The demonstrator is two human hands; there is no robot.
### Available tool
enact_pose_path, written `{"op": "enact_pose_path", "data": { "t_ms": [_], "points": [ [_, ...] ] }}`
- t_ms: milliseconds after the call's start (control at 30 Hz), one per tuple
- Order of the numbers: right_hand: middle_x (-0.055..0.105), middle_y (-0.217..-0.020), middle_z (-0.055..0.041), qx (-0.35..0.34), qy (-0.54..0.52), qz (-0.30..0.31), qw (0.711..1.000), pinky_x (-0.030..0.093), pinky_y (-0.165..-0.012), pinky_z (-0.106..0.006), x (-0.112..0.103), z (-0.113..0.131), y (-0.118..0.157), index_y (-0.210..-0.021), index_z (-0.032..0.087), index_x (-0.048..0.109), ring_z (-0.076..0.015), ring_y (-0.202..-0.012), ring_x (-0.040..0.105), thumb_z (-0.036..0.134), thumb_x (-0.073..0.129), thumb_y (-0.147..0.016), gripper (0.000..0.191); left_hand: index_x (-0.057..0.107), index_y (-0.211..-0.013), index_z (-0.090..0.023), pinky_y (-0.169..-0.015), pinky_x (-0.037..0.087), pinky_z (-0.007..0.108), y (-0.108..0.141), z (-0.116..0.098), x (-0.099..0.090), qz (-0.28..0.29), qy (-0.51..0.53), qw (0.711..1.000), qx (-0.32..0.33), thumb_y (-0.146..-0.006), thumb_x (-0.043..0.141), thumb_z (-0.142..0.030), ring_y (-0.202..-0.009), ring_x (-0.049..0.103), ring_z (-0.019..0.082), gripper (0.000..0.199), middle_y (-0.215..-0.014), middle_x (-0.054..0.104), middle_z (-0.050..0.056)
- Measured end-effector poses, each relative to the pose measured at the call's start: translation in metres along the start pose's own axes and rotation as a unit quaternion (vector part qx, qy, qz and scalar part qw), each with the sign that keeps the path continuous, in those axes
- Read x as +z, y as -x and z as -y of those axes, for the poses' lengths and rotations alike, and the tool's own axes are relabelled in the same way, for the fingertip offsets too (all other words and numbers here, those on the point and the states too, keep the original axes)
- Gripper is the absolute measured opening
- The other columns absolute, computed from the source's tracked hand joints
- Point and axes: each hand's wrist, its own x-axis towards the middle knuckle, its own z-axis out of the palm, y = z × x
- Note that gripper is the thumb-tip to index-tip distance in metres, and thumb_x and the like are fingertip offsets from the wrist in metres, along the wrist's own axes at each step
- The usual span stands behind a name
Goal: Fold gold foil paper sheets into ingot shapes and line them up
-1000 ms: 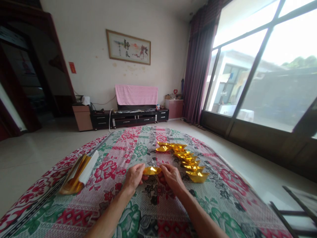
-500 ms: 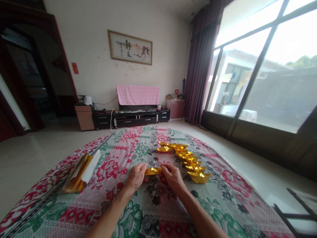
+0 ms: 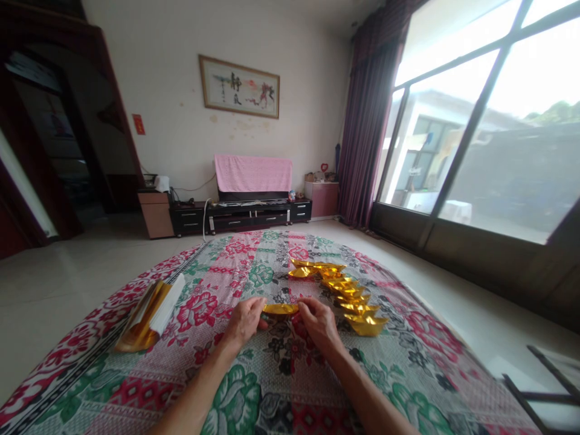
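Between my two hands is a folded gold foil paper ingot (image 3: 280, 309), held level just above the flowered tablecloth (image 3: 254, 272). My left hand (image 3: 246, 320) pinches its left tip, and my right hand (image 3: 318, 320) pinches the right tip. To the right of my right hand stands a row of finished-looking gold paper ingots (image 3: 366, 325), set close behind one another and running away from me. Off to the left lies a loosely rolled stack of gold and white paper sheets (image 3: 151, 317).
Beyond the round table stands a low black TV cabinet (image 3: 249, 220) with a pink cloth (image 3: 254, 173) over the screen. Large windows (image 3: 493, 139) and a purple curtain (image 3: 362, 133) are on the right. A dark metal frame (image 3: 539, 396) stands at the lower right.
My hands have moved slightly apart, and the gold ingot between them now looks longer and flatter, with more of it showing. The row and the paper stack are unchanged.
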Motion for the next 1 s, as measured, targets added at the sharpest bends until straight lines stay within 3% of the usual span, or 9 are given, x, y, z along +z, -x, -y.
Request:
{"op": "enact_pose_path", "data": {
  "t_ms": [433,600,767,1000],
  "points": [
    [0.066,-0.062,-0.0028,0.011,-0.013,0.031,0.999,0.042,-0.05,-0.021,-0.0007,-0.0039,0.0004,-0.083,0.015,0.069,-0.0156,-0.055,0.058,0.041,0.05,-0.073,0.034,0.064,-0.101,-0.015,-0.041,0.036,0.02,0.0061,-0.0012,-0.0046,-0.002,0.027,1.0,0.011,-0.075,0.048,-0.046,-0.039,0.049,0.011,0.044,-0.054,0.065,0.001],
    [0.068,-0.067,-0.0037,0.0,-0.013,0.015,1.0,0.043,-0.054,-0.022,0.0002,-0.0058,-0.0008,-0.084,0.015,0.069,-0.0164,-0.06,0.059,0.04,0.049,-0.073,0.034,0.063,-0.103,-0.015,-0.045,0.042,0.021,0.0073,0.0019,-0.0066,0.012,0.09,0.995,0.031,-0.072,0.053,-0.042,-0.06,0.062,0.016,0.043,-0.072,0.069,0.005],
    [0.067,-0.066,-0.0032,-0.009,-0.01,0.006,1.0,0.043,-0.056,-0.023,-0.0004,-0.0043,-0.0003,-0.082,0.015,0.069,-0.0161,-0.061,0.058,0.039,0.05,-0.073,0.033,0.065,-0.098,-0.014,-0.052,0.047,0.024,0.0087,0.005,-0.0083,0.043,0.128,0.99,0.047,-0.07,0.056,-0.04,-0.075,0.065,0.02,0.038,-0.087,0.07,0.007],
    [0.067,-0.069,-0.0029,-0.022,-0.021,-0.009,0.999,0.044,-0.059,-0.023,-0.0011,-0.0008,0.0011,-0.081,0.015,0.069,-0.0162,-0.063,0.057,0.037,0.051,-0.072,0.03,0.066,-0.098,-0.015,-0.06,0.05,0.027,0.0086,0.0081,-0.0074,0.043,0.087,0.993,0.064,-0.069,0.056,-0.04,-0.076,0.063,0.02,0.039,-0.081,0.07,0.006]
  ]
}}
